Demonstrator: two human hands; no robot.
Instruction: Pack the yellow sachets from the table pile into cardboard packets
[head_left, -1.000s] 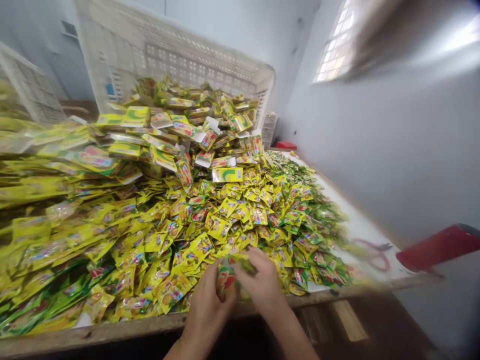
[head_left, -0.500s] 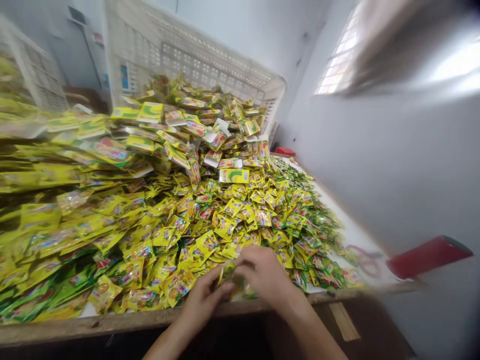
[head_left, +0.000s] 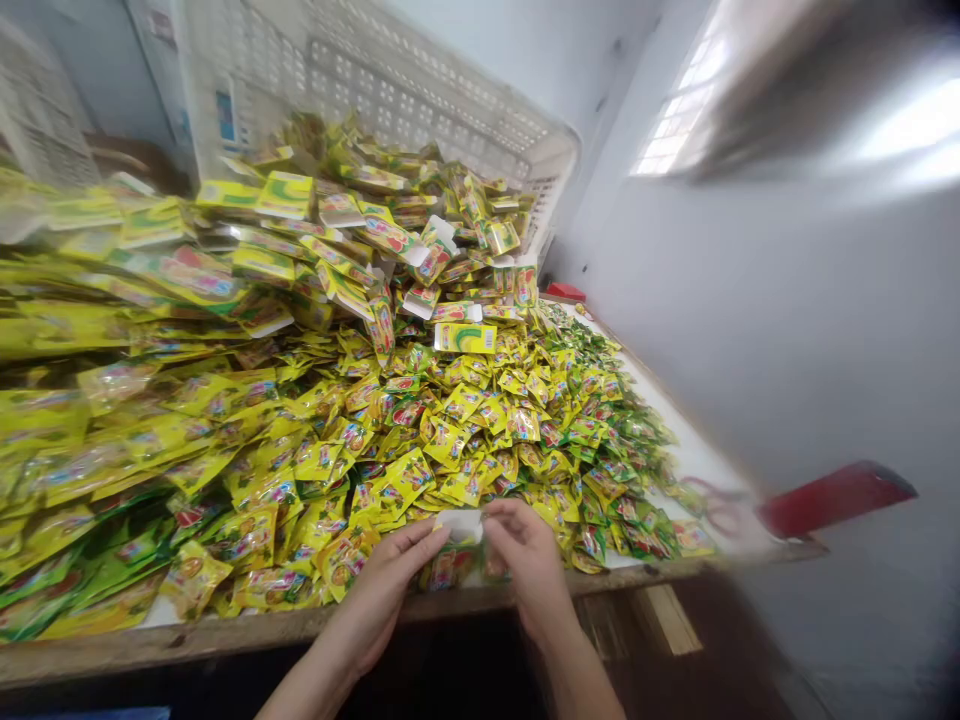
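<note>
A big heap of small yellow and green sachets [head_left: 450, 440] covers the table, with flat yellow cartons [head_left: 465, 338] piled behind it. At the near edge, my left hand [head_left: 379, 590] and my right hand [head_left: 529, 565] meet over a small folded carton [head_left: 459, 524] with its white inside showing. Both hands pinch that carton, left fingers at its left end, right fingers at its right end. A few sachets lie right under it.
A white plastic crate [head_left: 420, 95] stands tipped at the back, cartons spilling from it. Pink-handled scissors [head_left: 712, 505] lie on the white tabletop at the right, beside a red object [head_left: 832, 497]. The wooden table edge [head_left: 225, 630] runs below the heap. A grey wall is on the right.
The hands earlier gripped a bunch of sachets at the table edge; now they hold up a small carton with its white side showing. The view swung slightly left and up.
</note>
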